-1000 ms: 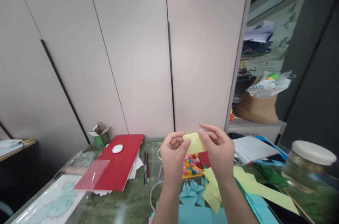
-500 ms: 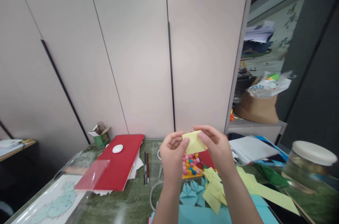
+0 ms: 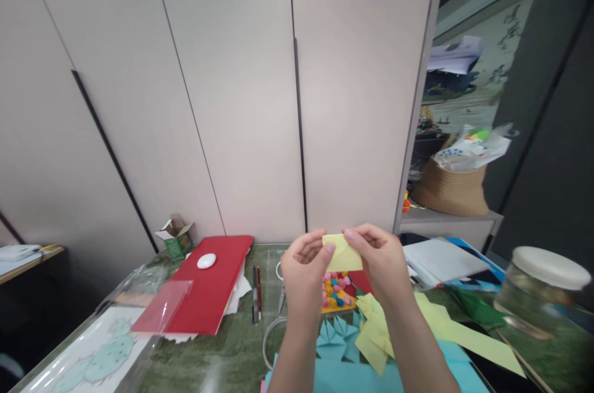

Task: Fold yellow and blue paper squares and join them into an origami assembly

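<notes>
Between my two hands, above the table, is a small piece of folded yellow paper (image 3: 342, 255). My left hand (image 3: 304, 263) pinches its left edge with thumb and fingers. At its upper right, my right hand (image 3: 379, 257) has the thumb pressed on the front, fingers behind. Below the hands lie folded blue paper pieces (image 3: 335, 338) and folded yellow paper pieces (image 3: 374, 331). A container of pink, yellow and blue bits (image 3: 338, 291) shows under the held paper, partly covered by it and my hands.
At left, a red folder (image 3: 208, 294) carries a white computer mouse (image 3: 206, 261). Two pencils (image 3: 257, 294), scissors (image 3: 281, 297) and a tape roll (image 3: 268, 343) lie beside my left forearm. A white-lidded jar (image 3: 533, 294) stands at right. Tall cabinet doors (image 3: 241, 102) rise behind.
The yellow paper has turned slightly and sits more level. My right thumb has slid left along its top edge, and my right hand has lowered slightly.
</notes>
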Demonstrator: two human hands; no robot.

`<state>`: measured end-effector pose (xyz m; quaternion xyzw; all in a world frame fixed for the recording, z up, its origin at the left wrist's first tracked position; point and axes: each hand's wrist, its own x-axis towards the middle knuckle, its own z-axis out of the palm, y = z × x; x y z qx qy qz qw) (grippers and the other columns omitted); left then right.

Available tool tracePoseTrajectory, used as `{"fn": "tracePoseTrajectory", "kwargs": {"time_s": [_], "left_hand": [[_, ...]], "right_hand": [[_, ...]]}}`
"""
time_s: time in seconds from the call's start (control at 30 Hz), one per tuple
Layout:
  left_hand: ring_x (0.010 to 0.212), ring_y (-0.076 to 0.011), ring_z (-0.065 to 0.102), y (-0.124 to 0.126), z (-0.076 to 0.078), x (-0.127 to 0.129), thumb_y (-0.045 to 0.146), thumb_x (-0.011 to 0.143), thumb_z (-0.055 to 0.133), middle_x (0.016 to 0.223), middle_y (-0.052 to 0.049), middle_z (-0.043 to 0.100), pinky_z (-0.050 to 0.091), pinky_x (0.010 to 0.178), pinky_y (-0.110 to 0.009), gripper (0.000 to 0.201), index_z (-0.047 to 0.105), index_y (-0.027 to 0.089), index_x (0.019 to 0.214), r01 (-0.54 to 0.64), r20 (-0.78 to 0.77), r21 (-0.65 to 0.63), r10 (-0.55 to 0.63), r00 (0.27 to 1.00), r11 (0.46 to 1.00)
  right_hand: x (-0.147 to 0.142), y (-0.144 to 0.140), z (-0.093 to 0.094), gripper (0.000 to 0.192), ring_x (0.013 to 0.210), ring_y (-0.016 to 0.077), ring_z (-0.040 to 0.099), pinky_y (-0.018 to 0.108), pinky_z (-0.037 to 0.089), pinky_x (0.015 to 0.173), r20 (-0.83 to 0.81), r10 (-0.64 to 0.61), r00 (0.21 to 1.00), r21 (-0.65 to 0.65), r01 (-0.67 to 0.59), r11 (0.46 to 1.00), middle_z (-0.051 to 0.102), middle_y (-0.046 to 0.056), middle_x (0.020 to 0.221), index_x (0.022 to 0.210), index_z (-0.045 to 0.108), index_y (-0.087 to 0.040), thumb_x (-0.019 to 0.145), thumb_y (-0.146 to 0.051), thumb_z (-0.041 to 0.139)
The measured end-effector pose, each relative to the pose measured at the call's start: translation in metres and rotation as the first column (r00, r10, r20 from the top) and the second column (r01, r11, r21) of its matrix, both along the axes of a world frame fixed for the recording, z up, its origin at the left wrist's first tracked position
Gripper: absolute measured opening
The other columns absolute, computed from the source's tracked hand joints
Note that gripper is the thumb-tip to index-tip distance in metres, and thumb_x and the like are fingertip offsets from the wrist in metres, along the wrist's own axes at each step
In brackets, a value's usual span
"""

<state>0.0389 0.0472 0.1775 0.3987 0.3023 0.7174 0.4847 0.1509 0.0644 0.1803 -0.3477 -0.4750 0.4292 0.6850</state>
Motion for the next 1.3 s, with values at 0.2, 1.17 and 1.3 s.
{"fn": "tracePoseTrajectory", "kwargs": {"time_s": [0.2, 1.17, 1.3], "left_hand": [[0.073, -0.0159, 0.065, -0.001, -0.001, 0.0, 0.023, 0.059, 0.075, 0.078, -0.008, 0.07, 0.05, 0.07, -0.026, 0.029, 0.067, 0.013, 0.086, -0.019, 0.001, -0.012, 0.019, 1.0, 1.0], [0.069, -0.0127, 0.063, 0.004, 0.0, 0.0, 0.022, 0.06, 0.074, 0.074, -0.005, 0.068, 0.048, 0.066, -0.022, 0.033, 0.065, 0.013, 0.091, -0.015, 0.034, -0.014, 0.016, 0.999, 1.0], [0.069, -0.0118, 0.062, 0.003, 0.002, -0.002, 0.02, 0.063, 0.072, 0.074, -0.004, 0.067, 0.048, 0.066, -0.021, 0.033, 0.064, 0.014, 0.094, -0.024, -0.015, 0.012, 0.024, 1.0, 1.0]], "right_hand": [[0.0, -0.001, 0.001, 0.018, 0.055, 0.0139, 0.055, 0.026, 0.041, 0.054, -0.064, 0.07, 0.996, -0.011, -0.07, 0.997, 0.065, 0.001, 0.06, 0.063, 0.065, -0.017, 0.063, -0.033, 0.073], [0.004, -0.009, 0.012, 0.026, 0.061, 0.0151, 0.055, 0.025, 0.043, 0.058, 0.229, 0.135, 0.964, -0.018, -0.134, 0.991, 0.061, 0.002, 0.063, 0.069, 0.063, -0.015, 0.069, -0.041, 0.066], [0.0, -0.008, 0.01, 0.024, 0.057, 0.0129, 0.052, 0.024, 0.041, 0.057, 0.203, 0.089, 0.975, 0.019, -0.095, 0.995, 0.059, -0.001, 0.058, 0.065, 0.061, -0.015, 0.07, -0.038, 0.066]]}}
